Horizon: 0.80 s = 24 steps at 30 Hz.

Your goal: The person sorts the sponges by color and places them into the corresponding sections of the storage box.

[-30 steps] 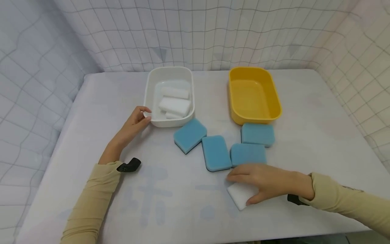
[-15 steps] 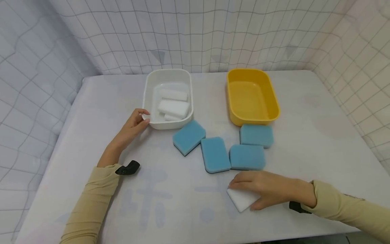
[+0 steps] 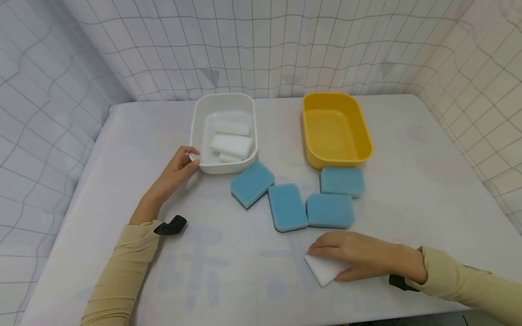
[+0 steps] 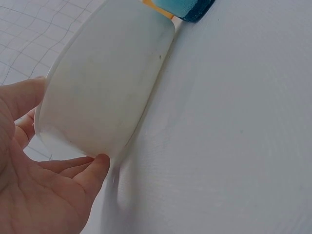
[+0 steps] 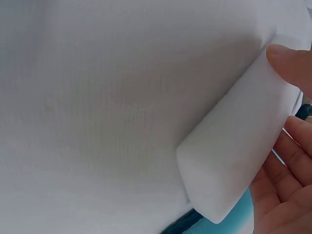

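Your left hand (image 3: 173, 171) pinches near-left corner of white bin (image 3: 222, 169); right hand (image 3: 352, 256) pinches white sponge (image 3: 321, 271) near front edge of surface (image 3: 228, 294). Looks like pickup step; next move probably calls for snug lift.

Smooth white plastic tub (image 4: 102, 83), matt white sponge (image 5: 234, 136)
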### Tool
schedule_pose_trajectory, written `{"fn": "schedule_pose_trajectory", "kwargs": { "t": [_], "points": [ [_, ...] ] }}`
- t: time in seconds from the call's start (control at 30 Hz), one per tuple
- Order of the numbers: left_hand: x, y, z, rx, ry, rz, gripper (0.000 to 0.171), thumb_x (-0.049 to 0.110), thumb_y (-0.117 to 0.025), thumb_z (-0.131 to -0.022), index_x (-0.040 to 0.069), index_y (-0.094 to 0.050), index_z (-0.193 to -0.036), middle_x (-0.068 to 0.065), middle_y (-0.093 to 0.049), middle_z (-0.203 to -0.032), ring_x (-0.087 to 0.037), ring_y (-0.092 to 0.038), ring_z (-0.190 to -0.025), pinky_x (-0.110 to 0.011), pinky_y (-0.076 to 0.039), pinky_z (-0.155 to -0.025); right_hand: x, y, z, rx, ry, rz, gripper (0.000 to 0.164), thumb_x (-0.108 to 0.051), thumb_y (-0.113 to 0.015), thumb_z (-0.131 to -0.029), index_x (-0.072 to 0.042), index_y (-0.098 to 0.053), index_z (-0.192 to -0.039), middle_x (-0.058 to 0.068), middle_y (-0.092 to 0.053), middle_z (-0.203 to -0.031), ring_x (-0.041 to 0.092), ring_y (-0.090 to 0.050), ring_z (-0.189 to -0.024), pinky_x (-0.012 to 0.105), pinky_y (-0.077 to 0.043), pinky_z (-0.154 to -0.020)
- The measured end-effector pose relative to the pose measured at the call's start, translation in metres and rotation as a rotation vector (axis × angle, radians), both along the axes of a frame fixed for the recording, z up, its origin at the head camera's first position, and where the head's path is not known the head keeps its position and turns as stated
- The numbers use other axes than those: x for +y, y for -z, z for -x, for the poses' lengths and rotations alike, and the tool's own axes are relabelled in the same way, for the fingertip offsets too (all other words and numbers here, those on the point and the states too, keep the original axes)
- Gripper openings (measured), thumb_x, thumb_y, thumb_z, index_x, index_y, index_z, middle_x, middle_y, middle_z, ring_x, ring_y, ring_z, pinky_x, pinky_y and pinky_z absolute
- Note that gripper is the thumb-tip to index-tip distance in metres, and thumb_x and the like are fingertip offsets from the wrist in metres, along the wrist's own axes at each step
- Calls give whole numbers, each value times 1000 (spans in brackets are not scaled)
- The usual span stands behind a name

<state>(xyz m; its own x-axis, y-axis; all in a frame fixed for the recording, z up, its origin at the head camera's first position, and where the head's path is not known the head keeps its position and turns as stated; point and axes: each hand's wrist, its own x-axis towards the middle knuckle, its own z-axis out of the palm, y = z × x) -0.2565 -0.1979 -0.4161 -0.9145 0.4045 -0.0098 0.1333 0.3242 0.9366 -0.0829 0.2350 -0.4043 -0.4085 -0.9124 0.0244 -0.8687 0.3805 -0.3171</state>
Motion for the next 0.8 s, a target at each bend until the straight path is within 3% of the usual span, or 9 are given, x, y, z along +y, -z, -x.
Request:
{"fn": "schedule_pose_trajectory", "kwargs": {
  "t": [0.27,0.57,0.8],
  "points": [
    [0,-2,-1,29,3,-10,22,24,-43,-100,24,-35,-120,-9,-40,-90,-11,-39,-81,-24,-32,-70,-1,-4,0,14,7,15,65,-34,-74,-79,-11,-49,-133,0,-55,-130,15,-54,-118,33,-50,-92],
    [1,-3,-2,28,-8,-9,21,24,-43,-100,23,-35,-119,-9,-40,-90,-11,-39,-81,-24,-31,-71,-5,-15,7,48,-18,52,67,-30,-77,-76,-8,-49,-133,2,-55,-129,16,-54,-116,32,-51,-91],
    [1,-2,-2,36,0,-16,20,22,-43,-100,22,-37,-119,-8,-41,-89,-10,-40,-80,-23,-32,-72,-8,-30,13,8,24,47,66,-31,-76,-78,-9,-48,-133,4,-56,-128,15,-56,-112,32,-53,-88]
  ]
}}
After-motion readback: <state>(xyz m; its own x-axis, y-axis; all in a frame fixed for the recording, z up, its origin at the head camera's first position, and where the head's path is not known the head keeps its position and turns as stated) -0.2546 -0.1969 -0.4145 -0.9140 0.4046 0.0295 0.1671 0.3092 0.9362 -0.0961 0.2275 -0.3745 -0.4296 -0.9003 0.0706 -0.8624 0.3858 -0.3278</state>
